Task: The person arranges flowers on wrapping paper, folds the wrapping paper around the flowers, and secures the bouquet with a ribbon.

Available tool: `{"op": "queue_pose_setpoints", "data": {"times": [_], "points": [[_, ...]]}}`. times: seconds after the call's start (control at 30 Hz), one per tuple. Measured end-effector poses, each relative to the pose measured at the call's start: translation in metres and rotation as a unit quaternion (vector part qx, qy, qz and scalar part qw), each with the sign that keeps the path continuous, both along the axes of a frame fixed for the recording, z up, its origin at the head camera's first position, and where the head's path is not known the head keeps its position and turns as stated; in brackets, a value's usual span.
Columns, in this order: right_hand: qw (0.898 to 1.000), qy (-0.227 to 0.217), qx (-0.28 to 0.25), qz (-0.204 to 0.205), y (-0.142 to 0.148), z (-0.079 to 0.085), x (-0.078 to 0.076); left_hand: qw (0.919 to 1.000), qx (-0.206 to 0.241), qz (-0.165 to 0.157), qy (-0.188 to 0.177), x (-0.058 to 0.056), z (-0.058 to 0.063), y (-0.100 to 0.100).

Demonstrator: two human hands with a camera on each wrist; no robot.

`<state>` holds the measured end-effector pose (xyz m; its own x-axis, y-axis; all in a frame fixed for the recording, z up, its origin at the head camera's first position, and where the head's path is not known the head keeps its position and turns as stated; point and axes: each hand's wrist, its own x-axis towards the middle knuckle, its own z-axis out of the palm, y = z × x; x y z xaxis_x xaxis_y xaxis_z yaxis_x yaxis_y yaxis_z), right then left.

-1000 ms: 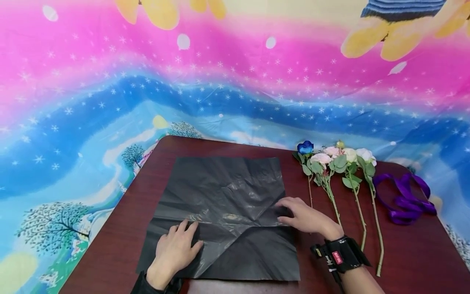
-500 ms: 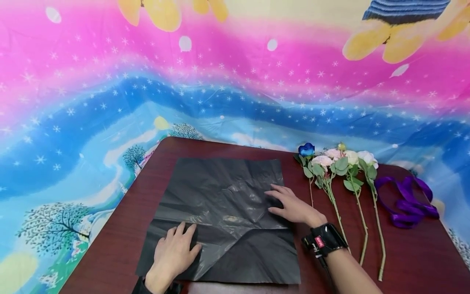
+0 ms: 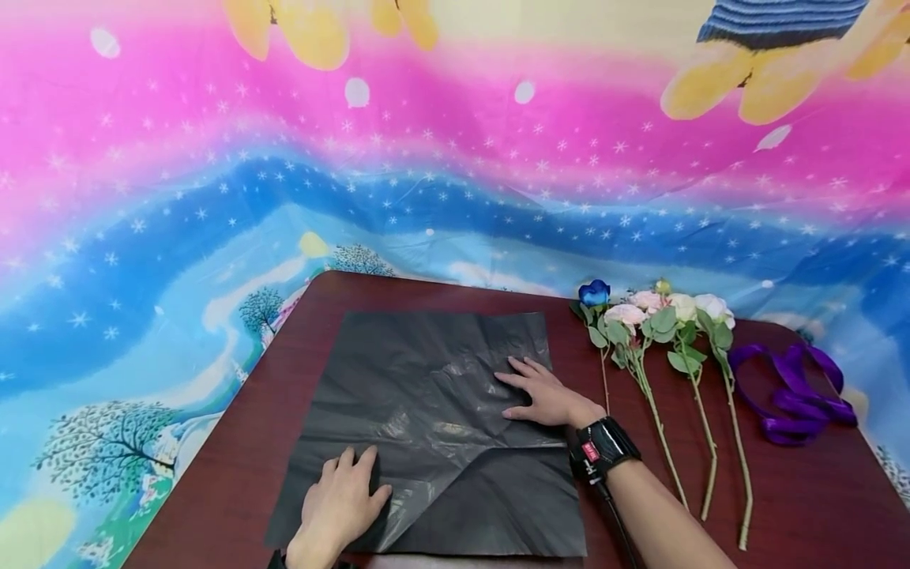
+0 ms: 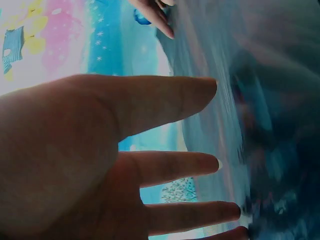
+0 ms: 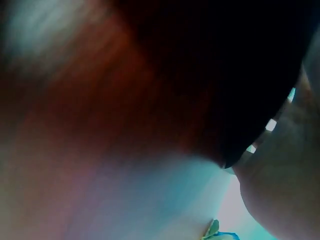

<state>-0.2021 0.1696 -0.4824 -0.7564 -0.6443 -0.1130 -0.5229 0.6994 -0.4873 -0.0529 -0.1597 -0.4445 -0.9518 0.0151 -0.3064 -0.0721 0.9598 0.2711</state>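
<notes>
A black, creased sheet of wrapping paper lies spread on the table, with a diagonal fold line across its lower part. My left hand rests on the sheet's lower left area, fingers spread and fairly straight. In the left wrist view the thumb and fingers of that left hand reach out straight, tips at the dark sheet. On the right side of the sheet my right hand lies with fingers extended and apart. Neither hand grips anything. The right wrist view is mostly dark and blurred.
Several artificial flowers, among them a blue rose, a pink rose and a white rose, lie right of the sheet. Beyond them is a purple ribbon. The dark red table meets a patterned backdrop behind.
My right hand has slid leftward and slightly up over the sheet from its right edge, and its fingers have straightened. The left hand has hardly moved.
</notes>
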Motion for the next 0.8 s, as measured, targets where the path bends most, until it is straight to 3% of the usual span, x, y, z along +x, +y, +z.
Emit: {"op": "queue_pose_setpoints", "data": {"times": [0.23, 0.4, 0.63, 0.8], "points": [[1.0, -0.009, 0.002, -0.024, -0.001, 0.001, 0.006, 1.0, 0.001, 0.006, -0.004, -0.001, -0.005, 0.001], [0.999, -0.013, -0.006, -0.047, -0.003, 0.001, 0.016, 0.9996, -0.019, -0.013, 0.015, -0.003, -0.006, 0.0], [0.996, 0.027, 0.023, -0.086, -0.005, 0.0, 0.031, 0.9974, -0.028, -0.036, 0.055, -0.007, -0.006, 0.005], [0.99, 0.063, 0.047, -0.121, -0.009, 0.0, 0.045, 0.9972, -0.026, -0.038, 0.059, -0.011, -0.004, 0.008]]}}
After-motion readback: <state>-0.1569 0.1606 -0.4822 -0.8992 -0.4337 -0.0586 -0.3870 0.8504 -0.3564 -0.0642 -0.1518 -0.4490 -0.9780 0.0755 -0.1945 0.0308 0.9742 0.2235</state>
